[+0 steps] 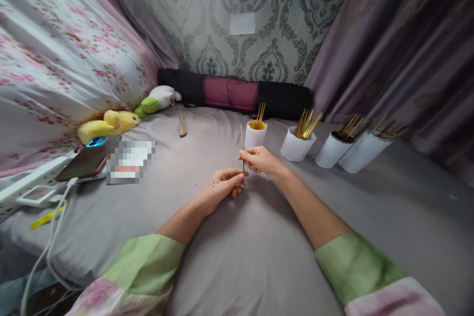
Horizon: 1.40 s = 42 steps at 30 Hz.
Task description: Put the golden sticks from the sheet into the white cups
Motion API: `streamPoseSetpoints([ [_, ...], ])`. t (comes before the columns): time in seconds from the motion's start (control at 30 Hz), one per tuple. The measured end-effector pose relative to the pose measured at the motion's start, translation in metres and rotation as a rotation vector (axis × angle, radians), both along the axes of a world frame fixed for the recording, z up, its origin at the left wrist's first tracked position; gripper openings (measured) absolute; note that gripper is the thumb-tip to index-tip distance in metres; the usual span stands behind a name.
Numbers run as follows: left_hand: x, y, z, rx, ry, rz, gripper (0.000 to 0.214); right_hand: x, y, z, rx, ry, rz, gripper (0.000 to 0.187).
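Note:
A thin brownish stick (242,137) stands nearly upright between my hands, its tip pointing up. My right hand (261,160) pinches it partway down. Lower, the fingers of my left hand (224,183) are closed round its bottom end, and small dark specks dot the back of that hand. Just beyond my right hand is a white-wrapped cup (255,137) with a yellow inside and a few gold sticks (261,113) in it. Farther left, a small bundle of similar sticks (182,127) rests on the grey sheet (215,143).
To the right stand white-wrapped containers, one (298,147) full of gold sticks, then another (333,150) and a taller, tilted-looking one (365,153). At left are a phone (83,160), a power strip (33,182), white cables (50,252) and plush toys (111,126). A black-and-maroon roll (229,93) lies along the wall.

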State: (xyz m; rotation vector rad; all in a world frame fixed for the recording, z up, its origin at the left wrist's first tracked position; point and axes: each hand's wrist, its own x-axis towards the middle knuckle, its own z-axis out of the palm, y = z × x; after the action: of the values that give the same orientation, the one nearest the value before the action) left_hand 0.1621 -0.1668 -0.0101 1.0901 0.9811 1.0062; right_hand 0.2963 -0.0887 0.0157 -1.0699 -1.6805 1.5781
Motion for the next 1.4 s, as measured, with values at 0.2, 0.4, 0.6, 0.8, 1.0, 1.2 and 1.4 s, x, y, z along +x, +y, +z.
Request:
streamPoseSetpoints([
  [0.2,-0.002,-0.001,0.006,-0.142,-0.191,-0.033,0.032,-0.001,-0.003,0.005,0.014,-0.004,0.013,0.028],
  [0.4,-0.006,0.0,0.007,-0.245,-0.314,-0.072,0.024,-0.001,-0.005,0.009,0.071,-0.033,0.025,0.028],
  [0.6,-0.009,0.001,0.009,-0.321,-0.399,-0.073,0.023,0.0,-0.001,0.003,0.168,-0.084,0.061,0.031],
  [0.8,-0.011,0.002,0.008,-0.378,-0.456,-0.054,0.024,0.001,0.002,0.0,0.221,-0.112,0.064,0.029],
  [1.0,-0.012,0.003,0.008,-0.39,-0.484,-0.05,0.026,0.003,0.002,0.002,0.26,-0.125,0.076,0.029],
  [1.2,-0.013,0.004,0.007,-0.38,-0.508,-0.063,0.026,0.004,0.003,0.002,0.296,-0.17,0.088,0.025],
  [1.4,-0.014,0.004,0.007,-0.359,-0.526,-0.086,0.029,0.007,0.001,0.006,0.303,-0.162,0.103,0.021],
])
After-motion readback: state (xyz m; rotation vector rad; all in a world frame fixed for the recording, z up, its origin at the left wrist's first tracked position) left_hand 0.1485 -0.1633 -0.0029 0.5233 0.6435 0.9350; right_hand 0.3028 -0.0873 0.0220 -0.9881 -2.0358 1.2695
